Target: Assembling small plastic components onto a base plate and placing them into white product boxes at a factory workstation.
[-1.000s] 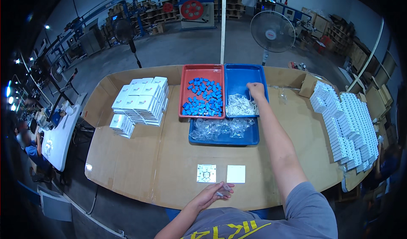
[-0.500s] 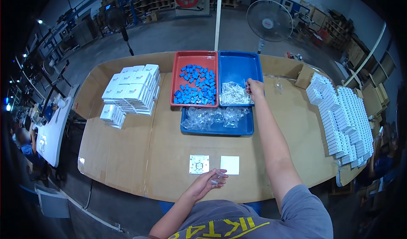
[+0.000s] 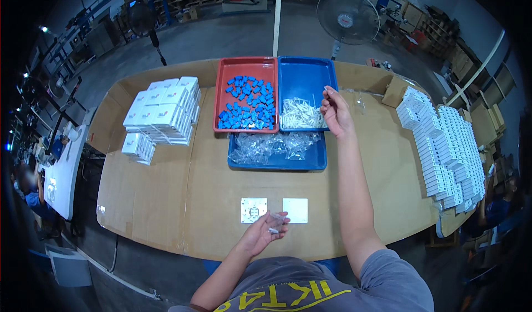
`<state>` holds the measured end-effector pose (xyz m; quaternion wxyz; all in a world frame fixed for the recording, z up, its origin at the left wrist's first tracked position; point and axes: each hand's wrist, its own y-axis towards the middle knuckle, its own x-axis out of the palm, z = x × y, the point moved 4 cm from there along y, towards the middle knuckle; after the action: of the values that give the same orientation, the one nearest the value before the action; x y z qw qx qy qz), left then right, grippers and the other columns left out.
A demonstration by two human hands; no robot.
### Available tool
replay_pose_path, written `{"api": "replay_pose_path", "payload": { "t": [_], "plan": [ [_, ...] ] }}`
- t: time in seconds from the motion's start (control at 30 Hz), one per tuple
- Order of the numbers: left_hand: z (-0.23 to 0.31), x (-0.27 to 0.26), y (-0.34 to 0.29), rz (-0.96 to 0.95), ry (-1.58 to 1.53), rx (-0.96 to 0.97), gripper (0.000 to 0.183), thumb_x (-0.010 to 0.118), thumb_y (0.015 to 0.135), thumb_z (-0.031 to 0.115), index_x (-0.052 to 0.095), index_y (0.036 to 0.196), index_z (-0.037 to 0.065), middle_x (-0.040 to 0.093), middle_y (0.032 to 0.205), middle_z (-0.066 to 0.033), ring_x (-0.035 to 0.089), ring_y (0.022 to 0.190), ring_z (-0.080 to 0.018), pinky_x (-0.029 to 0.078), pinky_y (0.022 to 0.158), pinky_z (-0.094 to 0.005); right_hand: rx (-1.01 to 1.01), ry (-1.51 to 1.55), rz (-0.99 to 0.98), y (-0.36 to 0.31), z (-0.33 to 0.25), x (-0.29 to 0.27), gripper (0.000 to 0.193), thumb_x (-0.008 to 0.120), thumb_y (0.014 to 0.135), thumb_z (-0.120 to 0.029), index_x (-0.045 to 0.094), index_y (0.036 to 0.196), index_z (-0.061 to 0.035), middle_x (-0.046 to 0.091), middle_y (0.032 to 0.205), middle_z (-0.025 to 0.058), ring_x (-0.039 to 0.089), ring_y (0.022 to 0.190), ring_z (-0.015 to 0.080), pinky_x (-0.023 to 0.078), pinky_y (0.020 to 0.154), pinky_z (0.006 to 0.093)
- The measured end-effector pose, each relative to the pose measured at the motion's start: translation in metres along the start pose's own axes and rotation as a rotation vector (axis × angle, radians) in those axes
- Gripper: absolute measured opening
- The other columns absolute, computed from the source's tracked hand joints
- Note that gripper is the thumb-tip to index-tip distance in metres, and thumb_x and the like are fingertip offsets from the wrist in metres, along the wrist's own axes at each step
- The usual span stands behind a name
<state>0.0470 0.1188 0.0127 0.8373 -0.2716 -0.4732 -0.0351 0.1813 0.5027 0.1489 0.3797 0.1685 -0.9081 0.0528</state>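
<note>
My left hand (image 3: 256,238) is closed around a small clear plastic bag (image 3: 276,219), palm turned up, close to the table's front edge. A small white piece (image 3: 273,230) shows at its fingers. My right hand (image 3: 338,114) is over the right edge of the blue tray (image 3: 302,75), its fingers bent together; what they hold, if anything, is too small to make out. Beside that hand, slim white plastic pieces (image 3: 300,114) lie heaped in the tray. A printed white square card (image 3: 254,210) and a plain white square (image 3: 295,210) lie just beyond my left hand.
A red tray (image 3: 226,68) holds small blue parts (image 3: 249,111). Clear bags (image 3: 260,148) fill a lower blue tray (image 3: 316,162). White boxes (image 3: 160,112) are stacked at left; rows of white boxes (image 3: 443,151) stand at right. A raised cardboard edge (image 3: 160,74) borders the table.
My right hand has lifted off the heap of white pieces and turned, its fingers now pointing up. My left hand has opened its palm upward a little. The whole view has shifted slightly.
</note>
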Motion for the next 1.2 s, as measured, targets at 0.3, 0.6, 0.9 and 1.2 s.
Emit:
{"api": "replay_pose_path", "payload": {
  "t": [0.3,0.6,0.9,1.2],
  "plan": [
    [0.030,-0.007,0.018,-0.049,-0.222,0.155,0.048,0.038,0.115,0.035,0.050,0.147,0.001,0.067,0.123,-0.0113,0.068,0.098,-0.0194,0.057,0.088,-0.0339,0.214,-0.796,0.009,-0.154,0.100,-0.013,0.013,0.074,0.093,-0.004,0.072,0.105,0.0006,0.074,0.090,0.0025,0.055,0.067,0.0039,0.041,0.058,0.0207],
    [0.030,0.011,-0.001,0.007,-0.315,0.083,0.054,0.035,0.115,0.039,0.050,0.146,-0.003,0.066,0.119,-0.0096,0.064,0.099,-0.0141,0.057,0.091,-0.0315,0.298,-0.741,0.003,-0.225,0.104,-0.002,0.016,0.073,0.096,-0.003,0.073,0.111,0.0038,0.073,0.087,0.0000,0.054,0.068,0.0017,0.042,0.062,0.0191],
    [0.022,0.021,-0.005,-0.013,-0.200,0.035,0.053,0.032,0.116,0.042,0.054,0.145,0.004,0.068,0.118,-0.0076,0.065,0.097,-0.0150,0.057,0.092,-0.0353,0.329,-0.852,-0.249,-0.231,0.103,0.019,0.013,0.078,0.093,-0.005,0.077,0.106,-0.0007,0.059,0.072,-0.0076,0.044,0.065,0.0004,0.035,0.058,0.0209],
    [0.017,0.009,-0.004,0.020,-0.168,0.009,0.052,0.031,0.115,0.048,0.059,0.135,0.010,0.071,0.120,-0.0063,0.067,0.095,-0.0151,0.057,0.093,-0.0380,0.412,-1.078,-0.446,-0.226,0.101,0.045,0.010,0.079,0.090,-0.007,0.078,0.100,-0.0037,0.057,0.069,-0.0059,0.043,0.065,0.0029,0.034,0.058,0.0234]
  ]
}}
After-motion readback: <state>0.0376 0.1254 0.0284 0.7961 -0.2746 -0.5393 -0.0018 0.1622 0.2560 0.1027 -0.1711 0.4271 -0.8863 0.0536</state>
